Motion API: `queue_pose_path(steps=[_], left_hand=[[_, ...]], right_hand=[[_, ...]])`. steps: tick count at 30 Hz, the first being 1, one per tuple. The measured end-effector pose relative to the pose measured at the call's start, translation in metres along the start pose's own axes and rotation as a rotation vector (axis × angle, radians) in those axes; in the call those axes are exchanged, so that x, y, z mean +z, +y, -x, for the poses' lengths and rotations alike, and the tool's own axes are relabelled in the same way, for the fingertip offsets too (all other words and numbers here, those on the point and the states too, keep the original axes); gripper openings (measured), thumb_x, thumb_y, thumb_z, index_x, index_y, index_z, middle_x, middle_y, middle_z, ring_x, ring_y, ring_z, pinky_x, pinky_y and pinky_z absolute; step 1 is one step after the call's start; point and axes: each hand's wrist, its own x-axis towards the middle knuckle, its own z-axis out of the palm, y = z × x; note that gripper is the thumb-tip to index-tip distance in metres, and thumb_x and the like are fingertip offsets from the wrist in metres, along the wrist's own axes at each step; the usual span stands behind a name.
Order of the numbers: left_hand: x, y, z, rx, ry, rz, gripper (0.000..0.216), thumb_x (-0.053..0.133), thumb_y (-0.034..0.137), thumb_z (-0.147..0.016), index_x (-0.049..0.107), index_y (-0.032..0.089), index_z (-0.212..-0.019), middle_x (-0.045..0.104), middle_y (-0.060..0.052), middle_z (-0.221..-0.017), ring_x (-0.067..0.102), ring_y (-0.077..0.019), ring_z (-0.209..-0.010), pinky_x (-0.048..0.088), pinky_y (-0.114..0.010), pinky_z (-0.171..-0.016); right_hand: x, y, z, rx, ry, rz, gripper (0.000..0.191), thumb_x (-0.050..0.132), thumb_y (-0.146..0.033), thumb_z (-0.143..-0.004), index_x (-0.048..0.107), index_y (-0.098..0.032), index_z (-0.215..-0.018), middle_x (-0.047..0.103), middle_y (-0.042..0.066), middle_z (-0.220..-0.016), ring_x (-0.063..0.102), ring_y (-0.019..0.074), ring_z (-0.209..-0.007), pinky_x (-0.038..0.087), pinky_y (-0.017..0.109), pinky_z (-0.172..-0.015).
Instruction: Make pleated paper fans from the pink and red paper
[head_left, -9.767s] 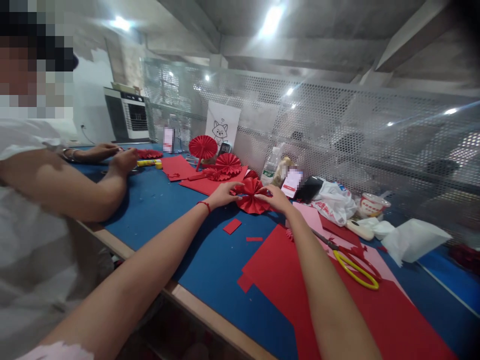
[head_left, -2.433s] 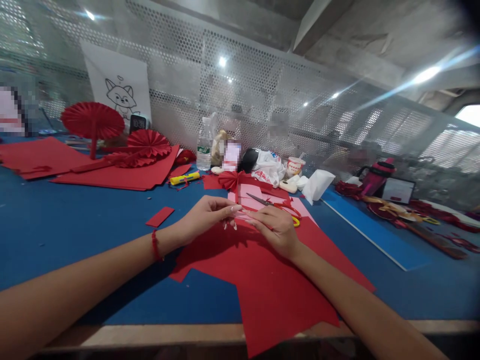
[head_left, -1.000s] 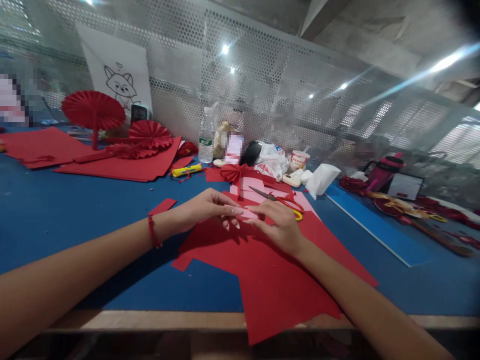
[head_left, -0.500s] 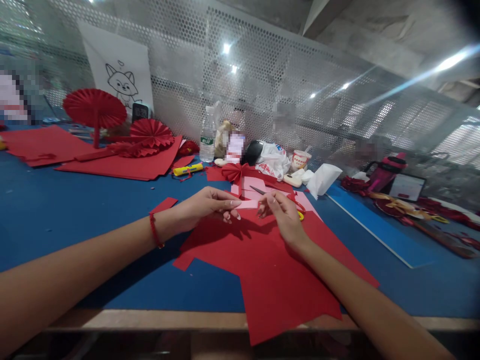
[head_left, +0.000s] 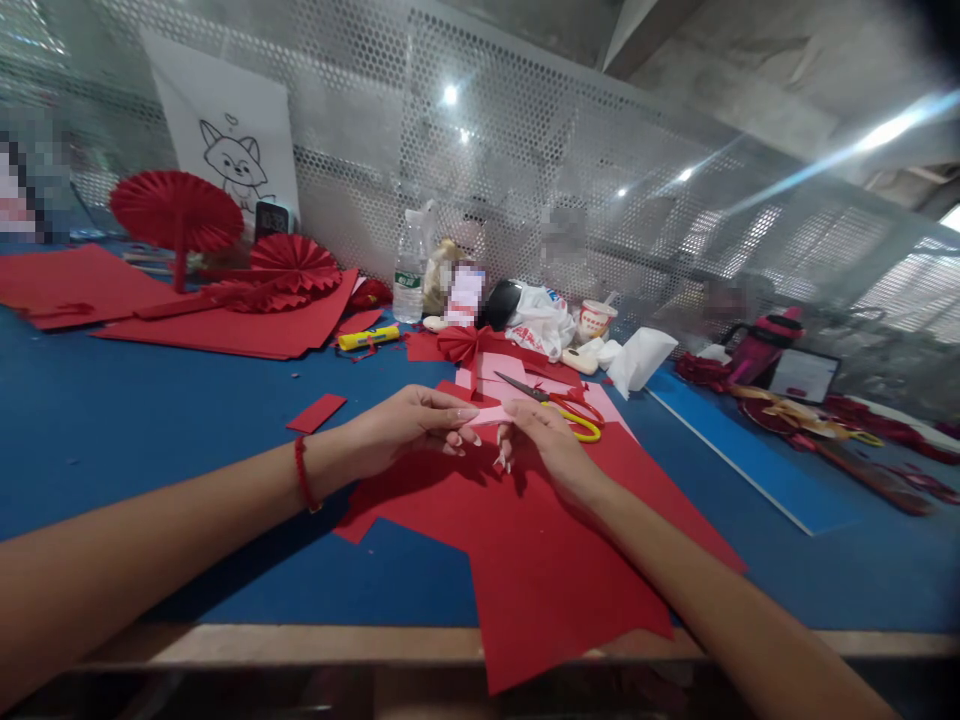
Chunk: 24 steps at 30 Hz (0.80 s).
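Observation:
My left hand (head_left: 405,428) and my right hand (head_left: 541,445) meet above a large red paper sheet (head_left: 555,560) on the blue table (head_left: 150,430). Between their pinched fingertips they hold a small pink paper strip (head_left: 487,414). A red string bracelet (head_left: 302,474) circles my left wrist. Just beyond my right hand lie scissors (head_left: 562,405) with yellow and red handles, resting on pink paper (head_left: 517,375).
Red pleated paper fans (head_left: 176,210) and red sheets (head_left: 225,325) lie at the back left by a fox drawing (head_left: 232,165). A water bottle (head_left: 409,270), bags, a cup (head_left: 596,318) and white tissue (head_left: 637,358) line the perforated metal screen. A small red scrap (head_left: 316,412) lies left.
Both hands stay pinched on the pink strip; my right hand has turned its fingers downward over the strip's right end. The view has shifted slightly.

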Motion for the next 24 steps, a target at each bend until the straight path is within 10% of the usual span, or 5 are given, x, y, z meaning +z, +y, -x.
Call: queue_pose_path(steps=[13, 24], left_hand=[[0.001, 0.008, 0.002, -0.019, -0.034, -0.015, 0.015, 0.077, 0.028, -0.077, 0.078, 0.014, -0.084, 0.073, -0.007, -0.073, 0.058, -0.0068, -0.055, 0.052, -0.017, -0.059], [-0.007, 0.017, 0.005, -0.026, -0.304, -0.218, 0.018, 0.073, 0.03, -0.082, 0.076, 0.013, -0.086, 0.076, -0.01, -0.077, 0.067, -0.0122, -0.056, 0.054, -0.019, -0.056]], right_hand=[[-0.005, -0.01, 0.002, -0.073, 0.042, 0.147, 0.04, 0.065, -0.05, -0.081, 0.058, -0.017, -0.06, 0.052, -0.005, -0.046, 0.046, 0.0064, -0.04, 0.041, 0.019, -0.046], [-0.006, -0.009, 0.005, -0.177, 0.048, 0.256, 0.041, 0.06, -0.046, -0.085, 0.053, -0.018, -0.057, 0.048, -0.005, -0.048, 0.038, 0.0064, -0.04, 0.03, 0.02, -0.043]])
